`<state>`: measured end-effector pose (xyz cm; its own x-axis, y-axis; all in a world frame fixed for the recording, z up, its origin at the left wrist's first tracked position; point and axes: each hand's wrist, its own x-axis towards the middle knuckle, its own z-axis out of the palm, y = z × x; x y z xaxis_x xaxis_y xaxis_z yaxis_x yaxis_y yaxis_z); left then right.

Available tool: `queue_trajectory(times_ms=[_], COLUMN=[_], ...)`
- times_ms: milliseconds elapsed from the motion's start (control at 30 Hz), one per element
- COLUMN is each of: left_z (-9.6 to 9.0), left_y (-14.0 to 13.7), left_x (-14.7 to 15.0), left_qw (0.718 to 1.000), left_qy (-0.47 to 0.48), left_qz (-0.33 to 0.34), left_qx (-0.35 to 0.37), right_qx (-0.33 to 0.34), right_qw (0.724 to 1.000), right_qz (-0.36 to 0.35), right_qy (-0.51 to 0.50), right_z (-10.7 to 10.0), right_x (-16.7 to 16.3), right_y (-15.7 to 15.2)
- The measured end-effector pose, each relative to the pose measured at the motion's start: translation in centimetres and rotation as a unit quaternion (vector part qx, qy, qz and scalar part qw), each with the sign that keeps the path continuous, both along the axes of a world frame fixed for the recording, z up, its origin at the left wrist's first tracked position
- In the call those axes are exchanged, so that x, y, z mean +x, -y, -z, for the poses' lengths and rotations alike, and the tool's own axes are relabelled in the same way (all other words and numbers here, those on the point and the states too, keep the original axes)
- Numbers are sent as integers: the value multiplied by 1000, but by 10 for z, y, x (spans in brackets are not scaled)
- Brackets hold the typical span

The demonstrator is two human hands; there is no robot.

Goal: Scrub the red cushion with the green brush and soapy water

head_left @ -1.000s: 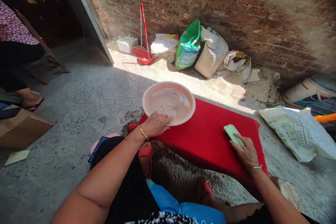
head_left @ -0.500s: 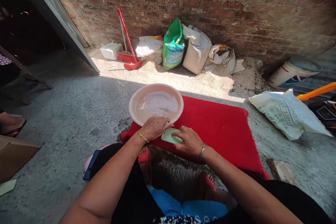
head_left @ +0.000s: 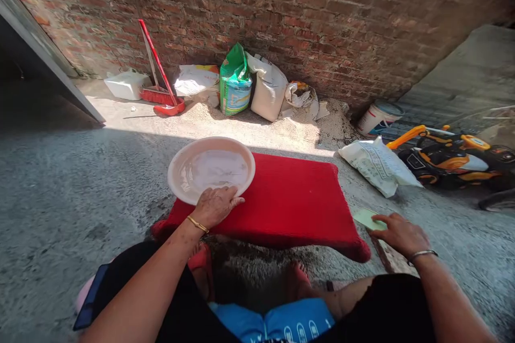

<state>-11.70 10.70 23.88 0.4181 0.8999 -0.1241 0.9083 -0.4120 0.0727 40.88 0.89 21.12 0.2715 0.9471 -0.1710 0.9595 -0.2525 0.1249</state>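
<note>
My left hand (head_left: 217, 206) is on the near right rim of a pale pink plastic basin (head_left: 174, 177), its fingers closed over the edge and the thumb pointing right. Shallow water with a whitish bottom shows in the basin. The basin sits on the left end of a low bench or table covered with red cloth (head_left: 298, 187). Past the cloth's right end, my right hand (head_left: 402, 233) holds a flat, pale green piece with rounded corners (head_left: 368, 218) between thumb and fingers. Its exact kind is unclear.
Along the brick wall stand a white foam box (head_left: 126, 84), a red broom and dustpan (head_left: 171, 109), a green sack (head_left: 235, 88), a beige sack (head_left: 269, 88) and a bucket (head_left: 378, 118). At right lie a white sack (head_left: 380, 165) and an orange-black ride-on toy (head_left: 462, 155).
My right hand has carried the pale green piece from beside the basin out past the cloth's right end. My left hand stays at the basin rim. The view has turned right.
</note>
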Motion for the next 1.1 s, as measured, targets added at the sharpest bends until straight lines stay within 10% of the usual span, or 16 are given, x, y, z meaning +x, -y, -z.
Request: queue_trajectory(times_ms=[333,700,967,1100], left_z=[8,7,9,9], left_y=[-8,-5,-5,-6], left_x=[9,13,14,12], left_qw=[998,998,998,997], left_qy=[-58,-70,-56,-66], left_qz=[-17,-2,-3,3], left_qx=[3,8,32,34], right_qx=[67,42,33,-9], right_qw=[983,982,959,936], right_qz=[-113,175,-214,-281], right_qy=[-125,59,-185,-213], right_z=[24,-13,-10,10], right_x=[-211,-51,-220,-260], right_y=[-71,-5,-1,-3])
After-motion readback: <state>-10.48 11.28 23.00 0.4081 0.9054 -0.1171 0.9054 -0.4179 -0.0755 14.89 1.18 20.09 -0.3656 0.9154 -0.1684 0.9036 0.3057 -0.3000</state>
